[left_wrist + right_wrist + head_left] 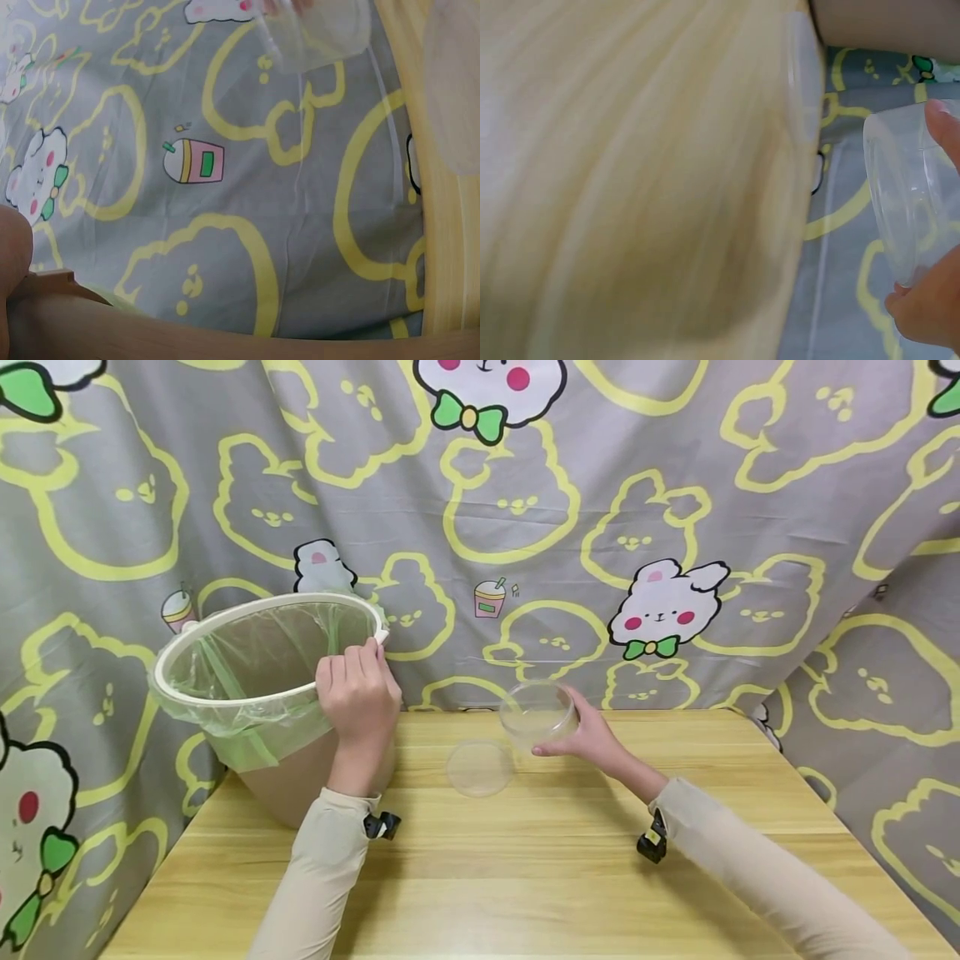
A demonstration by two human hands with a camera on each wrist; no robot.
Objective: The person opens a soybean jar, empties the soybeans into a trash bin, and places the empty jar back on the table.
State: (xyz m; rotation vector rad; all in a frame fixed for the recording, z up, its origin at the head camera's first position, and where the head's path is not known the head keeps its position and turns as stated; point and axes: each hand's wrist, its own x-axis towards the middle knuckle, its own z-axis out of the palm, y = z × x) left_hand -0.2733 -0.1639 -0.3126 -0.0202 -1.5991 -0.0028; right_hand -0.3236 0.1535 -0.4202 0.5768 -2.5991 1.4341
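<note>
A beige trash bin (300, 777) stands at the left of the table, with a pale green bag (251, 743) folded over its rim under a white ring (187, 693). My left hand (360, 697) grips the right side of that rim. Over the table, my right hand (581, 727) holds a clear round plastic container (532, 712), thumb on one side and fingers on the other. The right wrist view shows the container (900, 187) tipped sideways in that picture. Below and left of it, a clear round lid (480, 768) lies flat on the wood.
The wooden table (480, 893) ends at a grey curtain (420, 510) printed with yellow outlines and white bunnies, which hangs behind it and on both sides. A black strap mount (382, 825) sits on the left wrist, another (652, 839) on the right.
</note>
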